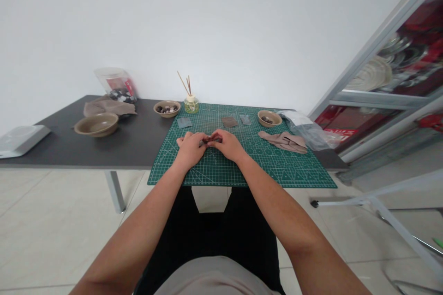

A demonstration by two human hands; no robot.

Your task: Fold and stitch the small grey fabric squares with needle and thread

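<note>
My left hand (189, 147) and my right hand (228, 144) meet over the middle of a green cutting mat (277, 168). Both are closed in a pinch on a small dark reddish-brown piece (212, 138) held between the fingertips; I cannot make out what it is. Just beyond the hands, small fabric patches lie on the mat: a grey one (184, 122), a brown one (229, 121) and a small grey one (245, 119).
A beige cloth (284, 141) and a clear plastic bag (304, 126) lie on the right. Tan bowls stand at the mat's back right (269, 118), back left (167, 109) and far left (97, 124). A reed diffuser (191, 103), a jar (116, 85) and a white device (20, 139) are also on the dark table (131, 147).
</note>
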